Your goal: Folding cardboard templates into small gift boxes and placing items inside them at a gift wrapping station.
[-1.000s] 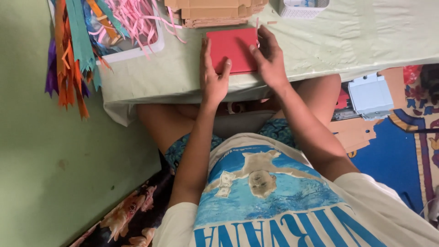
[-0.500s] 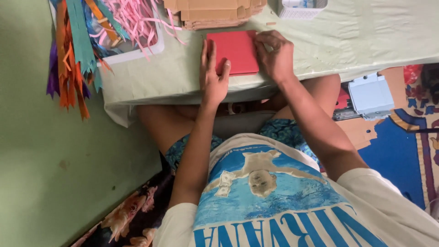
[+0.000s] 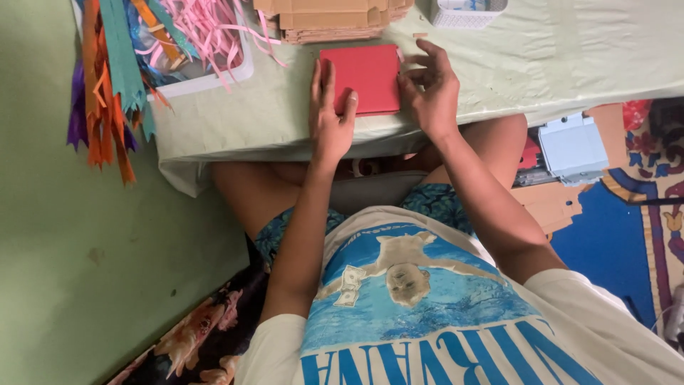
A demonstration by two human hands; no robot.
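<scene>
Pale green cloth covers the low table (image 3: 541,50) that fills the upper part of the frame, and its loose edge hangs over our knees. At the upper left we see a clear tray (image 3: 214,75) heaped with pink, orange, teal and purple paper strips (image 3: 114,78) that spill over the table's side. At the top centre lies a stack of flat cardboard sheets (image 3: 335,18), with a small white basket (image 3: 467,11) to its right. Lower right, on the patterned blue mat (image 3: 605,242), sits a pale blue folded box (image 3: 573,146).

Our left hand (image 3: 329,114) lies flat with the fingers stretched out and close together along the left edge of the red card (image 3: 363,77), thumb resting on its lower part. Our right hand (image 3: 431,89) is half curled, fingers loosely spread, fingertips at the card's right edge; it grips nothing.

We see the red card flat on the cloth at upper centre, almost square, slightly longer up and down the frame, its edges parallel to the table's edge.
</scene>
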